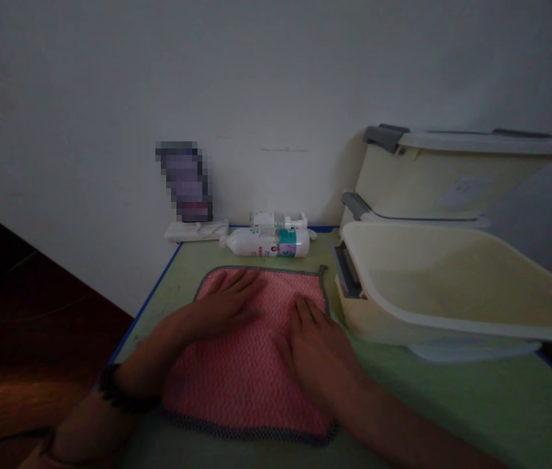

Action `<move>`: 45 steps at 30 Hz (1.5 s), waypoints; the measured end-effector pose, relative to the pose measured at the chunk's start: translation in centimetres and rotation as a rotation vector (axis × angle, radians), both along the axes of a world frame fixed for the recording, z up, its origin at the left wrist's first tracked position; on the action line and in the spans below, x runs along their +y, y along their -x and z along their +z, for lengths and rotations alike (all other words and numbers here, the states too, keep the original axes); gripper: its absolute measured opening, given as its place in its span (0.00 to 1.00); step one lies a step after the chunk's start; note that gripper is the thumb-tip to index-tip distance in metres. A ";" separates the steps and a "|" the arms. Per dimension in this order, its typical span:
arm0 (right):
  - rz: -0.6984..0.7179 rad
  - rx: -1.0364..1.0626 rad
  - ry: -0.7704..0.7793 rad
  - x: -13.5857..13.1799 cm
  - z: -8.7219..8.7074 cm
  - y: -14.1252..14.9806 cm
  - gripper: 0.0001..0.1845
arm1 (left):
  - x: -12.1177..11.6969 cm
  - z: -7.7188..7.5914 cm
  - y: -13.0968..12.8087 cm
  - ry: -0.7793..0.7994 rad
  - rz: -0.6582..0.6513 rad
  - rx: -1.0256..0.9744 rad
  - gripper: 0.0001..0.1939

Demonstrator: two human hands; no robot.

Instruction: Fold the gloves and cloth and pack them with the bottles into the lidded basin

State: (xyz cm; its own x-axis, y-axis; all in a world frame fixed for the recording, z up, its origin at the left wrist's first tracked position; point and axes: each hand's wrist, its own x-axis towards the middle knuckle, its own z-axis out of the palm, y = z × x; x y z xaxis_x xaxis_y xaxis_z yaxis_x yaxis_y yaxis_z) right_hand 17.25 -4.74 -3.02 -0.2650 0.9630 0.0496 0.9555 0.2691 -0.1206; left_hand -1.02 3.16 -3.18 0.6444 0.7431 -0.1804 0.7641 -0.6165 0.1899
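A pink cloth (251,371) with a dark woven border lies spread flat on the green table (476,404). My left hand (227,303) rests palm down on the cloth's far left part, fingers stretched out and pointing right. My right hand (317,348) lies flat on the cloth's right side, fingers extended toward the far edge. Neither hand holds anything. A dark band (120,394) circles my left wrist.
A white bottle (269,242) lies on its side past the cloth, with a white dispenser (278,219) behind it. A blurred phone (185,181) stands on a white base by the wall. Cream plastic bins (452,280) with grey handles fill the right. The table's left edge drops to dark floor.
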 end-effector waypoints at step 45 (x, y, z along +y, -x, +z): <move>0.202 -0.201 -0.605 5.1 13.9 -0.3 0.07 | 1.5 13.2 5.5 -0.512 0.303 -0.712 0.15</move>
State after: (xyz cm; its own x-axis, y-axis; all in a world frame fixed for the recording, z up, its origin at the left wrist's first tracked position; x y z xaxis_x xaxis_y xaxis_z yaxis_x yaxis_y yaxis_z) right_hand 17.51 0.33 10.87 -0.4978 0.7112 0.4964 0.8673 0.4092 0.2834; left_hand -6.50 4.67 10.00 0.2427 0.7775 0.5802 0.7139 -0.5481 0.4358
